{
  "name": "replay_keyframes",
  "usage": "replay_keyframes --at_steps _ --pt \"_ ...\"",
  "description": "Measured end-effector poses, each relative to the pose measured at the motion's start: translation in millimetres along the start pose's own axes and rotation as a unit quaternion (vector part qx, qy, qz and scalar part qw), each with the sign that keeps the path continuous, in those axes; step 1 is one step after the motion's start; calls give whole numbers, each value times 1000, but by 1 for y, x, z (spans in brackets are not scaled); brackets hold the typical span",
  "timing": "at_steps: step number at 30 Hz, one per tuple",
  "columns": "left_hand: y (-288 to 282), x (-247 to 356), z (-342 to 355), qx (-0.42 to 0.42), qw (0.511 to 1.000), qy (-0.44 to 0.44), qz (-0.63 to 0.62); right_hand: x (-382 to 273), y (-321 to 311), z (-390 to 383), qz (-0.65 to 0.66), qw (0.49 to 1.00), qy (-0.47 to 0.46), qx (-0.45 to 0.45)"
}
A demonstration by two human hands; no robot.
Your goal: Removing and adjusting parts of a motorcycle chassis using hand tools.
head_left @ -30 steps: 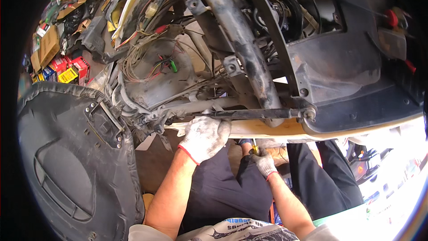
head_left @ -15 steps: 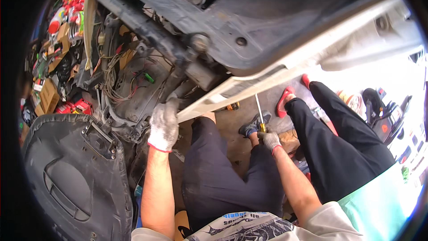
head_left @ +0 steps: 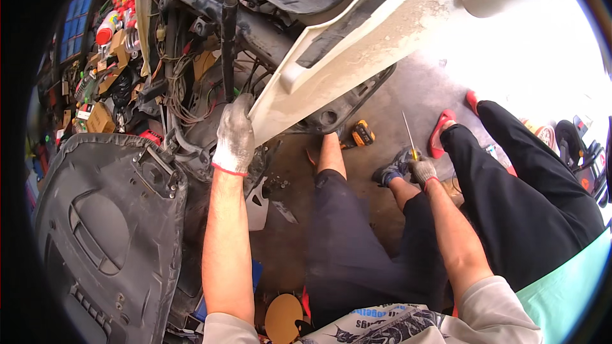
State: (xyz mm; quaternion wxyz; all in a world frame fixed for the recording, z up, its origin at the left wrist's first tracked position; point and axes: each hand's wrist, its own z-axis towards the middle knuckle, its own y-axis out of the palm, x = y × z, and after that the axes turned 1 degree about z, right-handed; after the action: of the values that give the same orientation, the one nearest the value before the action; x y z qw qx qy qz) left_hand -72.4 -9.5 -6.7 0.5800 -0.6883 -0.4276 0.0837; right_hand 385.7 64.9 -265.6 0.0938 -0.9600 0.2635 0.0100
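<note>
My left hand (head_left: 234,134), in a grey-white glove with a red cuff, is closed on the narrow lower end of a long off-white vehicle body panel (head_left: 357,67). The panel slants up to the right, its surface dusty, with a dark slot in it. Low on the right, apart from the panel, my gloved right hand (head_left: 423,172) is wrapped round a screwdriver (head_left: 408,131) with a yellow handle. Its thin shaft points up. Beyond my left hand is a bare dark frame tube (head_left: 191,0) with loose wiring (head_left: 182,105).
A black padded seat-like part (head_left: 115,210) stands at the left. A yellow-black power tool (head_left: 363,133) lies on the floor beyond my legs. Close on my right is a person in black trousers (head_left: 510,197) and red shoes. Boxes and parts (head_left: 102,118) are heaped far left.
The off-white panel has swung to a steeper slant, uncovering the power tool and more floor. My right hand, with the screwdriver, appears farther right and higher. My left hand keeps its grip.
</note>
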Motion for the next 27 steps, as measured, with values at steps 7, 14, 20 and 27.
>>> replay_keyframes --at_steps 7,14,20,27 --pt "-5 44 8 -8 1000 22 8 -22 -5 -39 61 997 35 13" --pt "-1 41 4 70 986 147 46 -36 15 -45 17 999 -47 -1" --pt "3 41 2 35 992 111 50 -71 21 -71 168 986 -18 -13" --pt "15 32 11 88 989 95 70 -66 11 -57 116 992 -37 -18"
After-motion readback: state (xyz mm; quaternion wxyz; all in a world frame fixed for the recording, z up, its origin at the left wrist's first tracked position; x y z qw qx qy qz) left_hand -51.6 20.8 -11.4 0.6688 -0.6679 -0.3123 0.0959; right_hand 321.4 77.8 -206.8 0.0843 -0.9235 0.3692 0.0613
